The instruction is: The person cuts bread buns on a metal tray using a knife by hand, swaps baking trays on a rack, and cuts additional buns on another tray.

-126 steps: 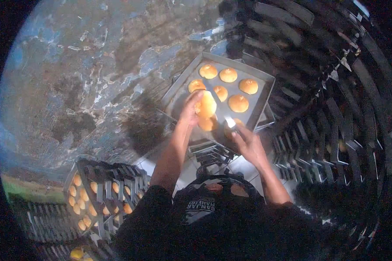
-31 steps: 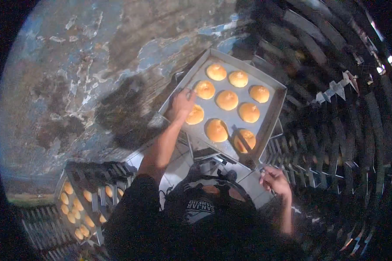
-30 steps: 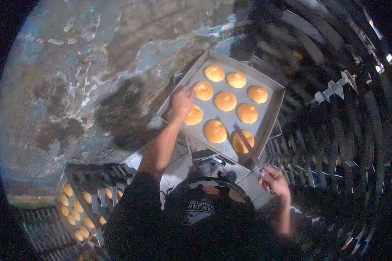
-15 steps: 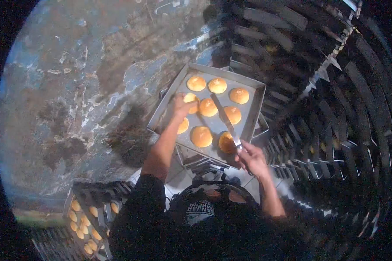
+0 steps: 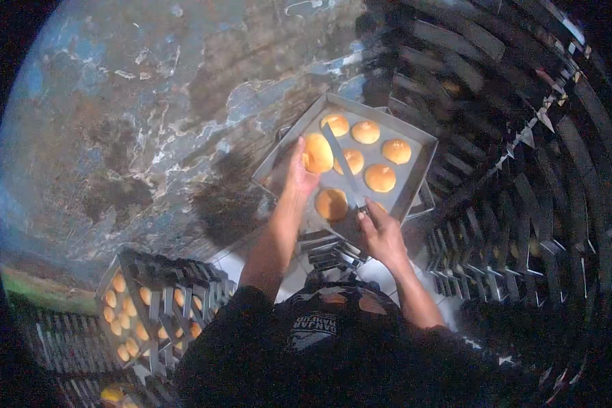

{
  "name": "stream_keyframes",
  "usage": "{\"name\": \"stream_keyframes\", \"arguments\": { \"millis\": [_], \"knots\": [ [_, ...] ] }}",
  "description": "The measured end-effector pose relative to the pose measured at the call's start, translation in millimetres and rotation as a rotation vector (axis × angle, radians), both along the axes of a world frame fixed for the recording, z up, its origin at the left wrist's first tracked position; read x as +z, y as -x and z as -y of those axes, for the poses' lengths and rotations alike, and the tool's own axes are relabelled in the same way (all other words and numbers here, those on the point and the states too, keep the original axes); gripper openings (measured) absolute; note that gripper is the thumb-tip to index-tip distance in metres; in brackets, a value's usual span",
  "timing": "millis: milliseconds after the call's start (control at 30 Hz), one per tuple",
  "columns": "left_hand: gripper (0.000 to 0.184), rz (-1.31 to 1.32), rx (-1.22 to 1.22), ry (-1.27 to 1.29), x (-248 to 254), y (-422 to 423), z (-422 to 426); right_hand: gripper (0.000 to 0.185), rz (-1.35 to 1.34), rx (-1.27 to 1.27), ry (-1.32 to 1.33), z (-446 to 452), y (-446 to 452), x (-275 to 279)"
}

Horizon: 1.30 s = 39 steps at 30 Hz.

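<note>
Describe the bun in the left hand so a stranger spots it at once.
Find the grey tray of buns in the middle of the view. Over its left part is the person's left hand, and the bun is in its grip, just left of the knife blade. It alone is held in a hand, while its neighbours lie on the tray.

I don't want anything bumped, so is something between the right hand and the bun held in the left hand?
Yes, the knife in that right hand: it reaches up close beside the bun in the left hand, though I can't tell if they touch. Nothing else visible is in the way.
</note>
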<state>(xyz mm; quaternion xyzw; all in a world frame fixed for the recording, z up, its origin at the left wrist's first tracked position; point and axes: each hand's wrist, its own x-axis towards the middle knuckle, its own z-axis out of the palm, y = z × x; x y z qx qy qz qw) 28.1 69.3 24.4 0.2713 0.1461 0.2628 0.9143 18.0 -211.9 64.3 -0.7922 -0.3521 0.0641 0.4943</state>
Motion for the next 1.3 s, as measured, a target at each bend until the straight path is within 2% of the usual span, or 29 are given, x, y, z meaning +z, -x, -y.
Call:
{"name": "stream_keyframes", "arguments": {
  "millis": [100, 233, 333, 433, 600, 700, 733, 833, 867, 967, 1000, 1133, 1300],
  "knots": [
    [0.046, -0.007, 0.016, 0.028, 10, 3, 12, 0.048, -0.128, -0.007, 0.025, 6, 6, 0],
    [0.044, 0.000, 0.005, 0.045, 10, 3, 22, 0.048, -0.096, -0.033, -0.007, 14, 14, 10],
    [0.043, -0.070, -0.106, 0.015, 5, 6, 42, 0.041, -0.127, -0.073, -0.005, 10, 10, 21],
    [0.042, -0.079, -0.088, -0.011, 6, 4, 57, 0.041, -0.220, -0.048, -0.037, 6, 1, 28],
    [0.042, -0.037, -0.084, -0.044, 23, 14, 31, 0.041, -0.103, -0.034, 0.069, 20, 16, 21],
    [0.041, -0.082, -0.147, -0.063, 15, 17, 43, 0.041, -0.105, -0.064, 0.065, 15, 15, 29],
    [0.040, -0.053, -0.171, -0.105, 12, 15, 54, 0.041, -0.007, -0.062, -0.016, 9, 7, 27],
    [0.037, 0.013, -0.213, -0.158, 13, 10, 58, 0.041, -0.050, -0.048, 0.014, 0, -11, 43],
    [0.038, 0.009, -0.190, -0.132, 17, 10, 50, 0.042, -0.134, -0.020, 0.097, 6, -8, 56],
    [0.039, -0.003, -0.181, -0.156, 27, 20, 28, 0.043, -0.101, 0.040, 0.046, 29, 2, 28],
    [0.038, -0.022, -0.211, -0.206, 27, 23, 24, 0.043, 0.070, 0.047, -0.016, 31, 5, 27],
    [0.041, -0.056, -0.310, -0.316, 16, 22, 45, 0.043, -0.054, 0.048, 0.124, 16, -16, 33],
    [0.038, -0.014, -0.332, -0.321, 27, 27, 26, 0.041, -0.072, 0.125, 0.054, 30, -13, 42]
  ]
}}
